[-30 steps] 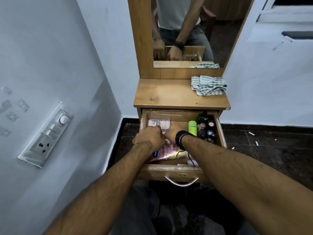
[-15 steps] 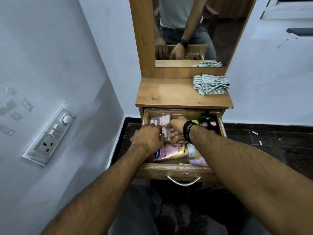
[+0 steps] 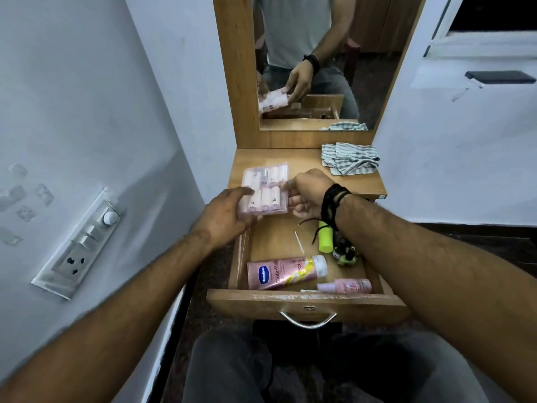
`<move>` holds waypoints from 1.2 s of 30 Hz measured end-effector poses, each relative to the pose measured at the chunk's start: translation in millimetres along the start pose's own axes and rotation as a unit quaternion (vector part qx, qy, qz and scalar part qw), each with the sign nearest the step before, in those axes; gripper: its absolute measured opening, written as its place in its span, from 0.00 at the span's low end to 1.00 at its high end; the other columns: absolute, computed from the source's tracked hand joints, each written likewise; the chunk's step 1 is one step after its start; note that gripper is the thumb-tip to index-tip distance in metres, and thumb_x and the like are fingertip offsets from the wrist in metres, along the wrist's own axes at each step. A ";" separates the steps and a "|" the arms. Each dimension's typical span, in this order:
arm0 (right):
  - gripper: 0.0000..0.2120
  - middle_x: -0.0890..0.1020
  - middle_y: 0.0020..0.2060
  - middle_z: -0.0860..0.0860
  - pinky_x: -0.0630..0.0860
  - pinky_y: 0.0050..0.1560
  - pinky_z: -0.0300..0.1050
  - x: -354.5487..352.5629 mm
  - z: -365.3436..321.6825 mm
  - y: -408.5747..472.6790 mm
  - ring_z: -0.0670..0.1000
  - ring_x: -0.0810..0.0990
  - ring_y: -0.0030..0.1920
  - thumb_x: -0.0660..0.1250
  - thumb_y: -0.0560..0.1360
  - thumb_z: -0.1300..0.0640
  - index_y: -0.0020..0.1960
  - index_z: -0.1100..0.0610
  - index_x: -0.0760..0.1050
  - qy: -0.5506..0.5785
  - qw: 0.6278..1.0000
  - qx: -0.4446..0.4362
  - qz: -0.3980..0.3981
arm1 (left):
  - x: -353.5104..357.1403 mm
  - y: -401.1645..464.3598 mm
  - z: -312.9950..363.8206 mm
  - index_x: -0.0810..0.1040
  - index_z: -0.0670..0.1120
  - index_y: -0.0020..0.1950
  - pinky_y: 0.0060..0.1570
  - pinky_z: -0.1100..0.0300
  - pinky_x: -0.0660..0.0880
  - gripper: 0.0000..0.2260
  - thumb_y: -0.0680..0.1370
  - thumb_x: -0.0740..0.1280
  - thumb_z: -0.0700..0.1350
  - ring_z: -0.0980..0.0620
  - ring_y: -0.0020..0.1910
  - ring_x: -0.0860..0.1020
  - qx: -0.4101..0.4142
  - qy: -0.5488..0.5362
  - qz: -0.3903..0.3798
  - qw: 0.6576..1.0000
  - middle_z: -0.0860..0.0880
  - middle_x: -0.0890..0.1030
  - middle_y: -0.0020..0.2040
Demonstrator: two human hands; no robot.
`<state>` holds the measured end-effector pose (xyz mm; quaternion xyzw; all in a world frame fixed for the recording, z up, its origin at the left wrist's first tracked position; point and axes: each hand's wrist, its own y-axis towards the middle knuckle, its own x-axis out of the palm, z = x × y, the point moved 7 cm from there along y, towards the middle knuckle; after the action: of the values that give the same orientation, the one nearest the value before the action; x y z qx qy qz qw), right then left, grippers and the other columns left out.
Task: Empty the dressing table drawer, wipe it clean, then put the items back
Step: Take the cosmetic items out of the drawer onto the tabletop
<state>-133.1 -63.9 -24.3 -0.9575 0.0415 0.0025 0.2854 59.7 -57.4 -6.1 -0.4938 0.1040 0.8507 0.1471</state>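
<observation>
I hold the clear plastic pack of pink-white rolls (image 3: 265, 189) mid-frame, left hand (image 3: 229, 216) and right hand (image 3: 305, 193) pinching its edges; likely light, slippery.

A white switchboard (image 3: 78, 242) with 1 socket and a round dial sits on the left wall (image 3: 72, 112). Dark floor (image 3: 479, 251) lies below.

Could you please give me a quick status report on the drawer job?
Both hands, left hand and right hand, hold clear pack above drawer. Lotion tube, bottles inside. Nothing blocking.
</observation>
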 end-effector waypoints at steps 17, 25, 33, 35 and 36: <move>0.26 0.77 0.66 0.52 0.71 0.62 0.52 28.3 -38.4 33.1 0.57 0.75 0.64 0.65 0.76 0.43 0.73 0.42 0.69 -0.597 0.770 -0.204 0.095 | -5.3 65.7 -20.5 0.73 0.55 0.73 0.60 0.49 0.77 0.18 0.82 0.64 0.52 0.42 0.61 0.78 -0.106 0.070 0.018 0.992 0.45 0.80 0.67; 0.17 0.78 0.58 0.56 0.76 0.56 0.56 20.8 -35.2 44.3 0.59 0.77 0.57 0.59 0.81 0.45 0.69 0.39 0.69 -0.520 0.803 -0.214 0.198 | -6.8 84.1 -35.0 0.74 0.54 0.72 0.60 0.48 0.76 0.17 0.83 0.64 0.49 0.40 0.61 0.77 -0.122 0.089 0.046 0.987 0.44 0.80 0.65; 0.17 0.75 0.57 0.54 0.72 0.57 0.53 21.7 -30.0 47.9 0.57 0.76 0.56 0.54 0.83 0.46 0.71 0.35 0.66 -0.540 0.776 -0.212 0.246 | -4.0 97.6 -42.0 0.74 0.52 0.72 0.57 0.47 0.76 0.16 0.85 0.61 0.48 0.40 0.60 0.77 -0.142 0.068 0.078 0.984 0.42 0.81 0.62; 0.18 0.75 0.57 0.54 0.71 0.57 0.54 24.0 -31.4 50.0 0.57 0.76 0.56 0.53 0.84 0.46 0.71 0.34 0.64 -0.555 0.768 -0.203 0.247 | -4.3 96.5 -42.3 0.74 0.52 0.73 0.58 0.46 0.76 0.16 0.85 0.60 0.48 0.39 0.60 0.77 -0.150 0.062 0.089 0.983 0.41 0.81 0.62; 0.18 0.74 0.58 0.54 0.71 0.57 0.54 24.6 -31.5 51.6 0.57 0.76 0.56 0.53 0.84 0.47 0.71 0.33 0.64 -0.560 0.765 -0.201 0.246 | -4.8 96.2 -41.7 0.74 0.52 0.73 0.58 0.46 0.76 0.16 0.85 0.60 0.48 0.39 0.61 0.77 -0.154 0.059 0.093 0.982 0.41 0.80 0.63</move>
<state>-113.4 -126.1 -26.8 -0.7786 0.1072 0.6164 0.0485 61.7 -161.5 -19.3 -0.5484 0.0260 0.8356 -0.0164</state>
